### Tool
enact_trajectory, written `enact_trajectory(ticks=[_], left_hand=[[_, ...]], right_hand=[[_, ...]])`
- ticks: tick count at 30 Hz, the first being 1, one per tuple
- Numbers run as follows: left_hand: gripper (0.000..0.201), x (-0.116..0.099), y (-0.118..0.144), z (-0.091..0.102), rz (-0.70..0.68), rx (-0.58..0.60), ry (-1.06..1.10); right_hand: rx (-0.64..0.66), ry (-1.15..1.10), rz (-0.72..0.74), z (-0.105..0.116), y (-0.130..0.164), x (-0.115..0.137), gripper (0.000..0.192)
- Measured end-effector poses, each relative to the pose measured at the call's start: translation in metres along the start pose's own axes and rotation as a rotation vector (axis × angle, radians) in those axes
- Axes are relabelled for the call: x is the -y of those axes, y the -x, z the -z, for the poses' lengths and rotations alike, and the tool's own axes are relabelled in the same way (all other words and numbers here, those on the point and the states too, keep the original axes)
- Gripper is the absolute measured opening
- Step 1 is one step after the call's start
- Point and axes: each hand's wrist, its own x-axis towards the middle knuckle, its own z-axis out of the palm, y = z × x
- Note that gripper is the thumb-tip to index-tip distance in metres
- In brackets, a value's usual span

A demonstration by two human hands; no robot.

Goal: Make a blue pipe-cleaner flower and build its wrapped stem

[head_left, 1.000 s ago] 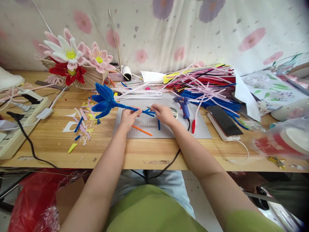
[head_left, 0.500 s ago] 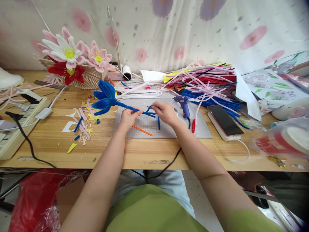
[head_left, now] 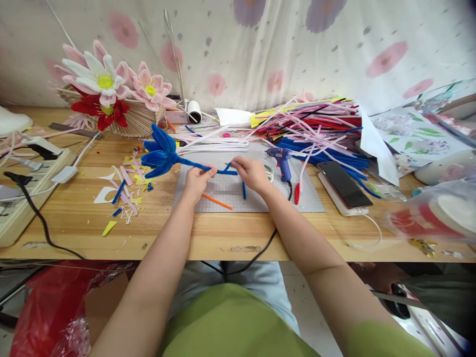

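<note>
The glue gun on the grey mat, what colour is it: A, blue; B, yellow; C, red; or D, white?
A: the glue gun standing on the grey mat just beyond the right hand has a blue body, much like the blue flower whose stem the left hand pinches.

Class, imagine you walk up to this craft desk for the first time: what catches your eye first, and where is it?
The blue pipe-cleaner flower stands out, its stem held over the grey mat between the left hand and right hand. Behind it lies a sprawling heap of coloured pipe cleaners, and at the far left a basket of pink, white and red flowers.
</note>
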Motion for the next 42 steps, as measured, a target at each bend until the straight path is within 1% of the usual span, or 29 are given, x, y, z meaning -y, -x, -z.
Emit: enact_trajectory(ticks=[2,3,5,6,8,10,11,13,15,17,18,20,22,24,26,27,29,31,33,35,38,40,42], left_hand=[[0.025,0.000,0.001,-0.004,0.050,-0.019,0.119],[0.027,0.001,0.001,-0.006,0.066,-0.044,0.165],[0.028,0.002,0.001,-0.007,0.064,-0.108,0.204],[0.028,0.002,0.001,-0.007,0.041,-0.145,0.193],[0.024,0.003,0.000,-0.005,-0.031,-0.190,0.111],[0.021,0.003,0.000,-0.002,-0.094,-0.163,-0.003],[0.020,0.002,0.000,0.000,-0.101,-0.125,-0.049],[0.022,0.001,0.000,0.001,-0.064,-0.049,-0.070],[0.026,0.000,0.001,0.000,0.006,-0.019,0.005],[0.030,-0.001,0.002,-0.004,0.053,-0.032,0.113],[0.031,-0.002,0.003,-0.006,0.062,-0.051,0.157],[0.030,-0.001,0.004,-0.008,0.046,-0.105,0.200],[0.028,0.001,0.004,-0.008,-0.007,-0.175,0.183],[0.024,0.003,0.002,-0.006,-0.083,-0.220,0.112],[0.020,0.005,0.001,-0.003,-0.131,-0.204,0.021],[0.020,0.005,0.001,-0.002,-0.128,-0.167,-0.014],[0.022,0.004,0.002,-0.002,-0.073,-0.065,-0.028],[0.025,0.003,0.003,-0.004,-0.003,0.006,0.035],[0.027,0.001,0.005,-0.008,0.028,0.003,0.131],[0.028,0.000,0.006,-0.010,0.022,-0.059,0.203],[0.027,-0.002,0.005,-0.010,-0.025,-0.168,0.236],[0.027,-0.003,0.004,-0.008,-0.058,-0.236,0.233],[0.028,-0.004,0.003,-0.006,-0.081,-0.285,0.227]], right_hand=[[0.085,0.014,-0.027,-0.005,0.000,-0.007,0.029],[0.151,0.017,-0.005,-0.009,0.001,-0.006,0.029],[0.265,0.010,0.100,-0.012,0.006,0.002,0.029],[0.292,0.005,0.164,-0.012,0.009,0.009,0.029],[0.272,0.010,0.254,-0.008,0.012,0.021,0.031],[0.182,0.027,0.258,-0.001,0.012,0.025,0.031],[0.124,0.030,0.225,0.002,0.010,0.023,0.031],[0.023,0.012,0.117,0.006,0.005,0.012,0.031],[-0.007,-0.015,0.013,0.005,0.001,-0.002,0.031],[0.058,-0.019,-0.037,-0.001,0.001,-0.010,0.028],[0.116,-0.012,-0.023,-0.004,0.002,-0.010,0.027],[0.231,-0.002,0.075,-0.010,0.006,-0.002,0.027],[0.294,0.004,0.210,-0.011,0.010,0.012,0.029],[0.268,0.031,0.272,-0.007,0.013,0.023,0.032],[0.180,0.062,0.252,0.001,0.012,0.025,0.033],[0.123,0.062,0.224,0.004,0.010,0.022,0.033],[0.013,0.020,0.149,0.009,0.005,0.011,0.033],[-0.025,-0.048,0.061,0.008,0.000,-0.004,0.033],[0.043,-0.106,-0.007,0.003,-0.002,-0.014,0.030],[0.147,-0.134,-0.010,-0.004,-0.001,-0.015,0.026],[0.245,-0.191,0.050,-0.011,0.006,0.000,0.024],[0.305,-0.307,0.092,-0.011,0.011,0.014,0.029],[0.337,-0.424,0.130,-0.009,0.014,0.026,0.034]])
